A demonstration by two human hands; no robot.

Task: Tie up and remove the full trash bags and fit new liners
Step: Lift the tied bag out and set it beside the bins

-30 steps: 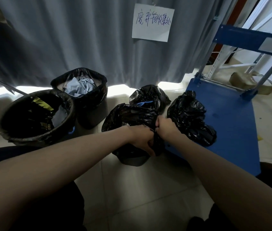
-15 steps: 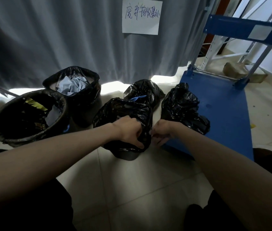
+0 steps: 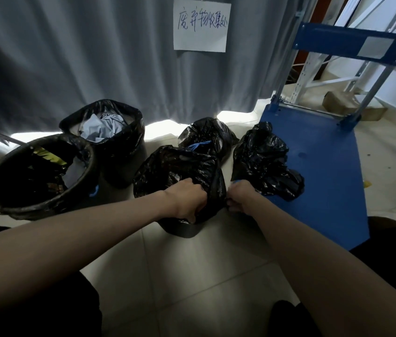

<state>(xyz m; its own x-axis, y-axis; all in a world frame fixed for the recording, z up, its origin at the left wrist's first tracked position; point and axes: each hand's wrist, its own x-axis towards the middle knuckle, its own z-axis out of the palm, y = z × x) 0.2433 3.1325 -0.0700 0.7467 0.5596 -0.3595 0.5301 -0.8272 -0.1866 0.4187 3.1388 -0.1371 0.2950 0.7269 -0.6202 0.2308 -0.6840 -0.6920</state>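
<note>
Head view: grey curtain fills the upper frame, blue cart at right. At centre a black trash bag sits in a small bin; left hand grips its near plastic, right hand pinches the bag's edge just beside it.

Fingers of both hands buried in bag folds.

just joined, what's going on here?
A person is tying up a black trash bag that sits in a small bin on the floor: the left hand grips its gathered top, the right hand pinches the plastic beside it. Another bag lies on the blue cart. Two lined bins stand left.
</note>
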